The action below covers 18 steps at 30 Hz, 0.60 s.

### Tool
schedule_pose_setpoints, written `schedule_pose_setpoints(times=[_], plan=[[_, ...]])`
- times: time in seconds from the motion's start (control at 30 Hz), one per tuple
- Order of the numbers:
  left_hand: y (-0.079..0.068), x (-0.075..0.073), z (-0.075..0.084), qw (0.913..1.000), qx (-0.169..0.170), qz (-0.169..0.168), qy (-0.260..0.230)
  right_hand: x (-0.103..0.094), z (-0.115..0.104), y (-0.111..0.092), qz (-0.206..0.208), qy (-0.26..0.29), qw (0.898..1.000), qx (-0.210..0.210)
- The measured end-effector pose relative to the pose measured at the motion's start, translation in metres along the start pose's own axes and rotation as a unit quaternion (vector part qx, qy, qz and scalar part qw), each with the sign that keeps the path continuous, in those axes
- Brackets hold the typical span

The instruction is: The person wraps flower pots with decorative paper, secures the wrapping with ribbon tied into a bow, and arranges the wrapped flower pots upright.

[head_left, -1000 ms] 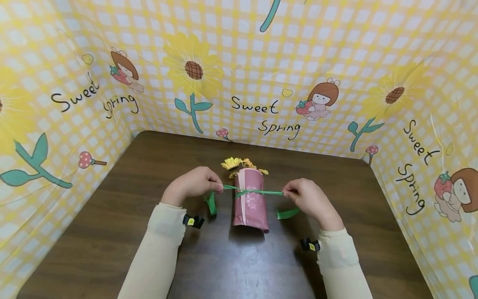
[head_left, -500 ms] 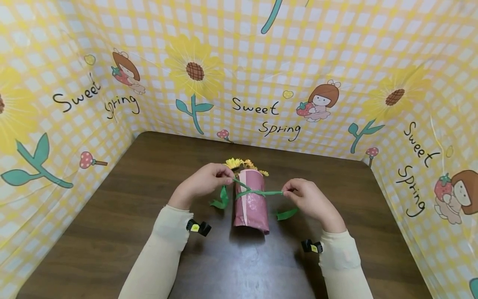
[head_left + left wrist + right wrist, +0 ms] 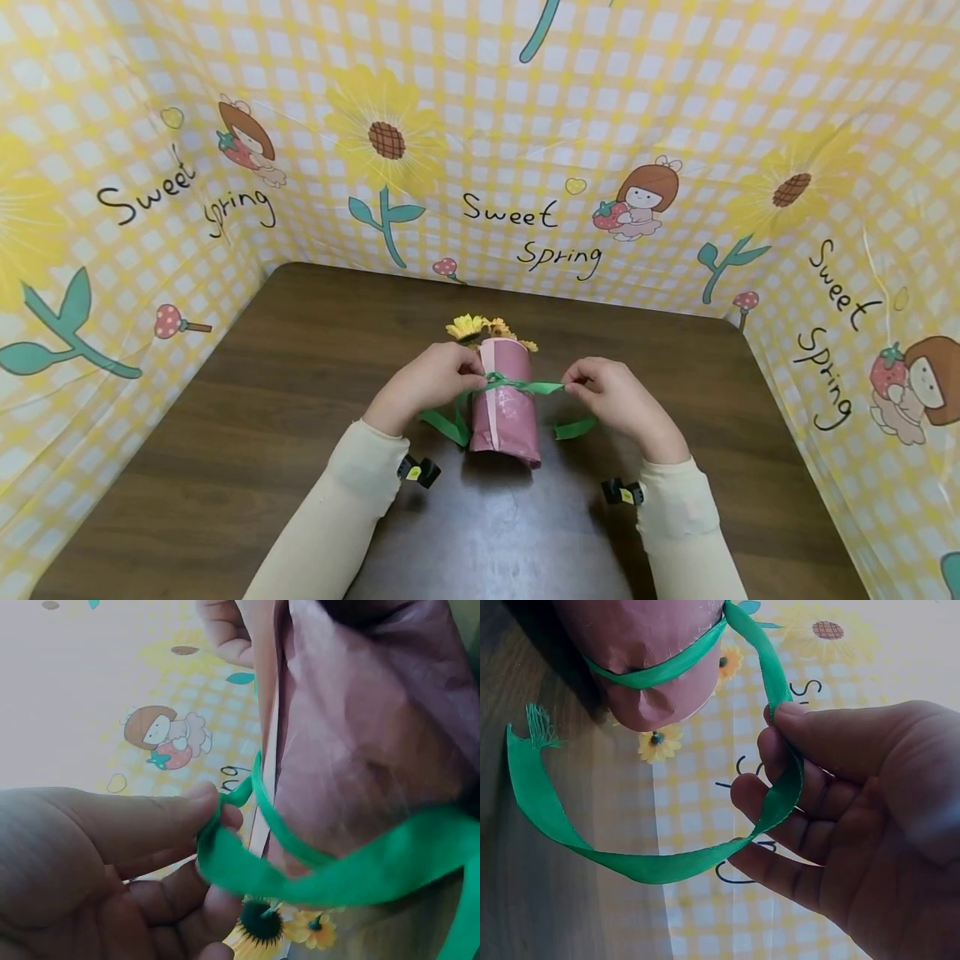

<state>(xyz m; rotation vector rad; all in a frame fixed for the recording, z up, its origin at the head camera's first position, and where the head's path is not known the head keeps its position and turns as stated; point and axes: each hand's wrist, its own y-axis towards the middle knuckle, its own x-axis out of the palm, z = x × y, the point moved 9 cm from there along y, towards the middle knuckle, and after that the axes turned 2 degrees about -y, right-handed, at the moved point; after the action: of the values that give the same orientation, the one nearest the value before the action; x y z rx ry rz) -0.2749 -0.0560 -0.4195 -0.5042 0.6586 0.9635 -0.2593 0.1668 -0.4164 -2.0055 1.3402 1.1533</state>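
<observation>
A bouquet wrapped in pink paper (image 3: 513, 421) lies on the table, its yellow and orange flowers (image 3: 468, 326) at the far end. Round its middle runs a green ribbon (image 3: 540, 387), crossed on top. My left hand (image 3: 435, 379) pinches one length of the ribbon between thumb and forefinger, close to the crossing and near the wrap's left edge. To the right, my right hand (image 3: 622, 404) pinches the other length and holds it out from the wrap. In the right wrist view the ribbon's frayed loose end (image 3: 540, 731) curls below that hand. Both loose ends hang near the table.
The dark wooden table (image 3: 247, 467) has a yellow checked cloth (image 3: 517, 150) with printed flowers and figures standing round its back and sides. A small black device (image 3: 420, 472) sits on the left wrist, and another black device (image 3: 622, 492) on the right.
My left hand has moved right and in toward the ribbon's crossing, bringing its length over the wrap. The left loose end has swung along. My right hand has stayed almost in place.
</observation>
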Motion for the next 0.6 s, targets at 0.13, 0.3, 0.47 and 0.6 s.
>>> schedule_pose_setpoints(times=[0.13, 0.3, 0.47, 0.6], plan=[[-0.001, -0.003, -0.003, 0.9994, -0.022, 0.020, 0.018, -0.001, 0.002, 0.000, 0.002, -0.009, 1.000, 0.005], [-0.007, -0.012, -0.009, 0.9929, -0.075, 0.057, 0.073, 0.000, 0.005, 0.000, -0.005, -0.024, 1.000, 0.012], [-0.010, -0.016, -0.012, 0.9863, -0.113, 0.074, 0.095, 0.003, 0.006, 0.002, -0.018, -0.041, 0.999, 0.017], [-0.008, -0.015, -0.015, 0.9900, -0.106, 0.067, 0.065, 0.004, 0.008, 0.001, -0.021, -0.052, 0.998, 0.020]])
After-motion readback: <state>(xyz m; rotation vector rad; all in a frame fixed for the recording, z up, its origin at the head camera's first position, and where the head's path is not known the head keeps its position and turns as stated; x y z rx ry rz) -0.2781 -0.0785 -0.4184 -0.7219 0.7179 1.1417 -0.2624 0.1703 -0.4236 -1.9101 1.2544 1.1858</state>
